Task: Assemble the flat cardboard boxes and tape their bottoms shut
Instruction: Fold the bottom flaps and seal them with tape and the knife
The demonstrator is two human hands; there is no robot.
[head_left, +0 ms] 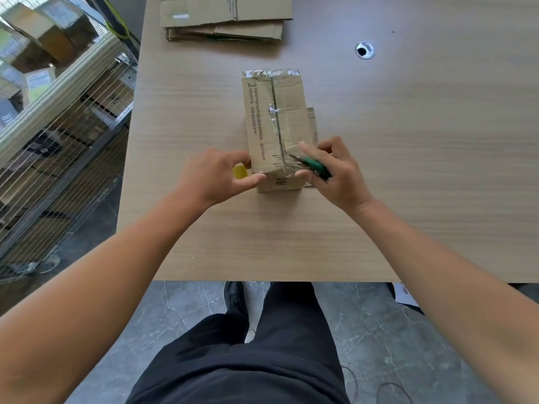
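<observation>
The left hand (215, 173) pinches the near left corner of the box (274, 118) with curled fingers. The right hand (335, 173) grips a green-handled tool (316, 167), perhaps scissors, with its forefinger on the box top. The box lies mid-surface (408, 170), flaps closed, with clear tape along its centre seam.

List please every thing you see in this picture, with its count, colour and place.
box: one, brown, taped seam, table middle.
flat boxes: a stack, brown, table's far edge.
yellow item: one, left of box, partly hidden.
green-handled tool: one, in right grip.
table: one, light wood.
grommet: one, silver, in table, right of flat boxes.
wire cage: one, grey, left of table.
left grip: holds box's near left corner.
right grip: holds tool, fingers touch box.
</observation>
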